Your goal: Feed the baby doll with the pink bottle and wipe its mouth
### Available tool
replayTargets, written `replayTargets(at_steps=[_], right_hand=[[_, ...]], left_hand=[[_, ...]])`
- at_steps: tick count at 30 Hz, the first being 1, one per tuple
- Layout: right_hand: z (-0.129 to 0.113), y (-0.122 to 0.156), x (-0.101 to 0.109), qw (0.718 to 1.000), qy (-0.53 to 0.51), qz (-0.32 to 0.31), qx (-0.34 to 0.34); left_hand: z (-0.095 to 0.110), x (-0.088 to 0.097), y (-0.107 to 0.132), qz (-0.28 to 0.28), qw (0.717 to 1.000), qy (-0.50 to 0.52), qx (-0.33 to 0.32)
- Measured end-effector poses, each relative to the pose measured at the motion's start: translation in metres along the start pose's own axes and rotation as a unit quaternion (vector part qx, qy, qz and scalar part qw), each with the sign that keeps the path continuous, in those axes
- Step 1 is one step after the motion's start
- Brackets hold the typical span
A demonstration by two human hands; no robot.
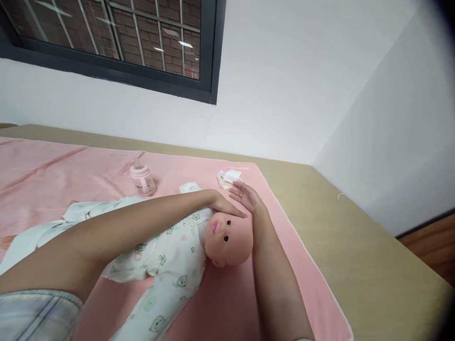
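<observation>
A baby doll [232, 241] lies on its back in white clothes with a green animal print, its bald head toward the right. My left forearm crosses over its body, and my left hand [225, 203] lies along the far side of its head with fingers stretched out. Just beyond the top of the head is my right hand [246, 196], open with fingers apart, its wrist close against the head. Past its fingertips a small white-and-orange packet or wipe [229, 178] rests on the pink mat [284, 251]. Part of the doll's far arm is hidden behind my left arm.
A pink-topped baby bottle [142, 178] stands upright on the mat beyond the doll. Near it lies a small white piece [190, 187], perhaps the doll's cuff. The mat covers a wooden surface [320, 222] against a white wall with a barred window [142, 42].
</observation>
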State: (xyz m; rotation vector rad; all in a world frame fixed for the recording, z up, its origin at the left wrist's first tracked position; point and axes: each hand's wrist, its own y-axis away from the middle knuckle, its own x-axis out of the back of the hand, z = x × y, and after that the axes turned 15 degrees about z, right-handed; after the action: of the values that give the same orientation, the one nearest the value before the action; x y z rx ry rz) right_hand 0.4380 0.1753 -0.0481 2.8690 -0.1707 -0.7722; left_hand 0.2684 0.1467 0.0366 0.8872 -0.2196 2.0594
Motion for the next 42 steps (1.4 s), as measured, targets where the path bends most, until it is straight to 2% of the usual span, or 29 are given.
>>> replayTargets(at_steps=[3, 6, 8, 10, 12, 14, 16, 20, 24, 27, 32, 38, 42], right_hand=[[0.0, 0.002, -0.001, 1.0, 0.009, -0.004, -0.004], [0.0, 0.004, -0.001, 0.999, 0.028, -0.03, -0.011], [-0.001, 0.004, -0.002, 0.998, 0.045, -0.035, 0.003], [-0.001, 0.003, -0.003, 0.997, 0.055, -0.036, 0.037], [-0.001, 0.002, -0.003, 0.995, 0.052, -0.04, 0.071], [-0.001, 0.0, -0.004, 0.994, 0.06, -0.035, 0.09], [0.001, -0.004, -0.004, 0.985, 0.113, 0.004, 0.134], [0.011, -0.01, -0.003, 0.934, 0.22, 0.123, 0.255], [0.021, -0.012, -0.004, 0.914, 0.246, 0.154, 0.285], [0.024, -0.013, -0.007, 0.91, 0.248, 0.162, 0.291], [0.023, -0.013, -0.014, 0.936, 0.196, 0.135, 0.26], [0.021, -0.007, -0.018, 0.963, 0.146, 0.101, 0.201], [0.011, -0.002, -0.021, 0.959, 0.113, 0.108, 0.235]], left_hand=[[0.004, 0.001, -0.001, -0.053, 0.998, -0.012, 0.037], [0.014, 0.011, 0.0, -0.106, 0.992, -0.024, 0.063], [0.023, 0.024, 0.006, -0.114, 0.992, -0.041, 0.025], [0.033, 0.04, 0.017, -0.063, 0.992, -0.088, -0.064], [0.044, 0.052, 0.034, 0.051, 0.975, -0.173, -0.131], [0.053, 0.057, 0.057, 0.178, 0.942, -0.252, -0.13], [0.058, 0.052, 0.08, 0.26, 0.91, -0.29, -0.145], [0.055, 0.032, 0.12, 0.341, 0.877, -0.295, -0.166], [0.045, 0.024, 0.145, 0.397, 0.871, -0.245, -0.155], [0.041, 0.028, 0.155, 0.41, 0.882, -0.196, -0.127], [0.036, 0.035, 0.161, 0.362, 0.913, -0.173, -0.071], [0.029, 0.044, 0.163, 0.349, 0.917, -0.189, -0.049], [0.028, 0.05, 0.167, 0.359, 0.917, -0.168, -0.032]])
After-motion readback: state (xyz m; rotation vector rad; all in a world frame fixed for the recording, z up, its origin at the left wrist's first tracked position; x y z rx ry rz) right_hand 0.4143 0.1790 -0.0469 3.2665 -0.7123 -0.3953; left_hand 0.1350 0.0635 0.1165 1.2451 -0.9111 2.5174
